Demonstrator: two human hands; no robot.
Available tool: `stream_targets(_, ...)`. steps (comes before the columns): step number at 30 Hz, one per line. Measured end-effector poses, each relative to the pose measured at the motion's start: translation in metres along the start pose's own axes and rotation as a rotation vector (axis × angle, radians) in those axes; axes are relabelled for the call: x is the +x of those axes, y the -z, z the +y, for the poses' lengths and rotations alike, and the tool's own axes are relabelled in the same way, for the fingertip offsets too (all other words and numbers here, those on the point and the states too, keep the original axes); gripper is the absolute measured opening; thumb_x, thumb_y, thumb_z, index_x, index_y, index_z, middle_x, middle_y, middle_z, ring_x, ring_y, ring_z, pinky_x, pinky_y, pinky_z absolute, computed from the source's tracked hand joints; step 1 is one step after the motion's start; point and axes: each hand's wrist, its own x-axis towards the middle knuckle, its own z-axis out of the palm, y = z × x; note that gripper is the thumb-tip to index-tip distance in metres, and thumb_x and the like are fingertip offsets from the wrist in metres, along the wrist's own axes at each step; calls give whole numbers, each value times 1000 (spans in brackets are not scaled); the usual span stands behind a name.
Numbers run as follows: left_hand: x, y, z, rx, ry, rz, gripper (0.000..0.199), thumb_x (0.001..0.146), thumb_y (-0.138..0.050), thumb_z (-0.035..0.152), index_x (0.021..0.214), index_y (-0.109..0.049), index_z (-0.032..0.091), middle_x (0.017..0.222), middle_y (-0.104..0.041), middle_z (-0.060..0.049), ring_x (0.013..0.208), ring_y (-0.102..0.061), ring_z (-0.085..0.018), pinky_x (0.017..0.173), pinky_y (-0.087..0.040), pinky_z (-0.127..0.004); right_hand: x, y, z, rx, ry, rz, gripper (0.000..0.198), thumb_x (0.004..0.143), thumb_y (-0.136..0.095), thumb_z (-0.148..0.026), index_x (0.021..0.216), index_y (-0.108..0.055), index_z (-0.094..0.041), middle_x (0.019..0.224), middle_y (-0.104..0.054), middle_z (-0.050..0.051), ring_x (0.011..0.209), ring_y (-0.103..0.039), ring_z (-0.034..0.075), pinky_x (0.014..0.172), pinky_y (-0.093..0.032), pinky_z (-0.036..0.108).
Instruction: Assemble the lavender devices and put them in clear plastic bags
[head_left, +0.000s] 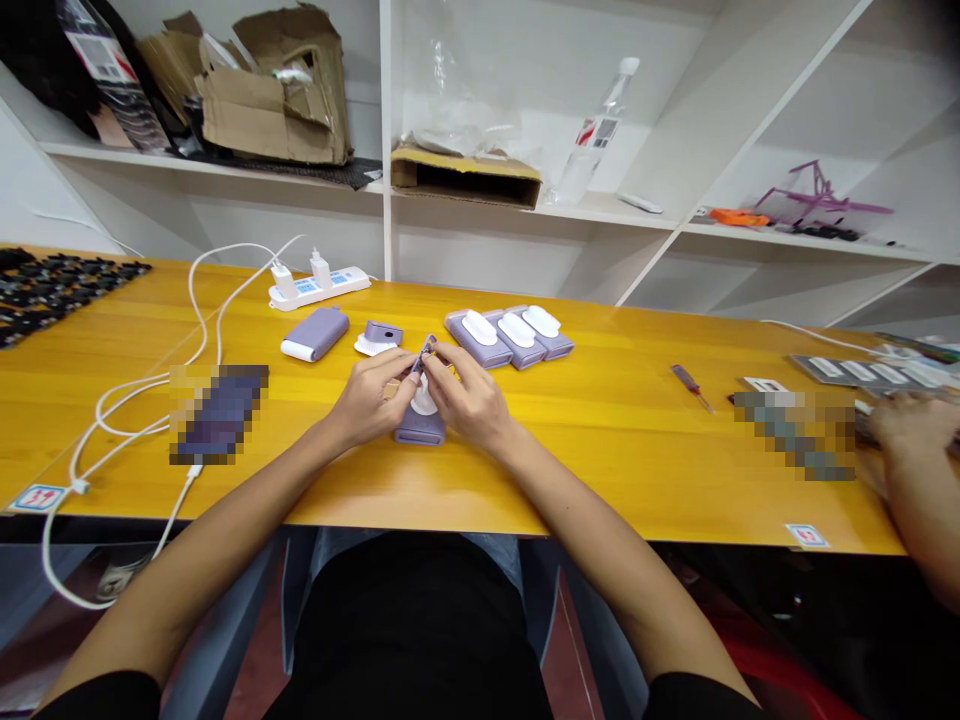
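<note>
My left hand (373, 398) and my right hand (472, 395) meet over the middle of the table. Between their fingertips they pinch a small purple part (425, 350), partly hidden by the fingers. Right below lies a purple case with a white oval piece (421, 430), half covered by my hands. Just behind my left hand rests a purple part with white bristles (381, 336). A purple block with a white end (316, 333) is farther left. Behind my right hand, several purple cases topped with white ovals (514, 330) stand side by side.
A phone (221, 414) with a white cable and a power strip (321, 287) lie on the left. A screwdriver (691, 387) is on the right. Another person's hand (916, 430) works at the right edge. White shelves (465, 235) hold boxes and bottles behind the wooden table (600, 450).
</note>
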Motion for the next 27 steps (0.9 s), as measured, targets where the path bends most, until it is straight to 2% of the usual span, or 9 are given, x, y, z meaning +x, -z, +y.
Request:
stream_targets(4, 1, -1, 1, -1, 28, -3, 19, 106, -57, 20, 101, -74, 18, 92, -76, -9, 85, -71, -20, 82, -57, -33, -1, 2, 3, 18, 9, -64, 37, 109, -55, -13, 144, -63, -15, 139, -73, 24, 132, -73, 32, 109, -66, 51)
stream_targets(7, 1, -3, 0, 34, 22, 33, 18, 106, -58, 21, 99, -74, 17, 88, -76, -8, 81, -70, -19, 79, -58, -32, -1, 2, 4, 14, 40, -56, 36, 108, -56, -12, 143, -64, -13, 139, -73, 25, 130, -74, 32, 108, -67, 50)
stream_targets(15, -2, -8, -7, 156, -83, 150, 14, 102, -62, 16, 104, -76, 15, 89, -79, -8, 74, -71, -16, 73, -58, -28, -4, -3, 2, 17, 60, -74, 38, 108, -55, -13, 145, -61, -14, 140, -73, 25, 130, -75, 33, 106, -67, 52)
stream_targets(20, -4, -9, -6, 188, -31, 169, 14, 100, -63, 17, 95, -76, 16, 82, -78, -5, 69, -67, -15, 69, -56, -28, -2, -2, -3, -2, 39, -78, 35, 108, -55, -13, 141, -64, -15, 137, -74, 24, 125, -76, 32, 105, -68, 51)
stream_targets(27, -4, -10, -3, 186, 61, 189, 15, 98, -64, 18, 89, -75, 17, 75, -74, -2, 63, -63, -13, 64, -52, -26, 8, -3, -13, -56, -13, -19, 31, 108, -54, -16, 138, -63, -13, 120, -78, 21, 110, -79, 31, 97, -70, 49)
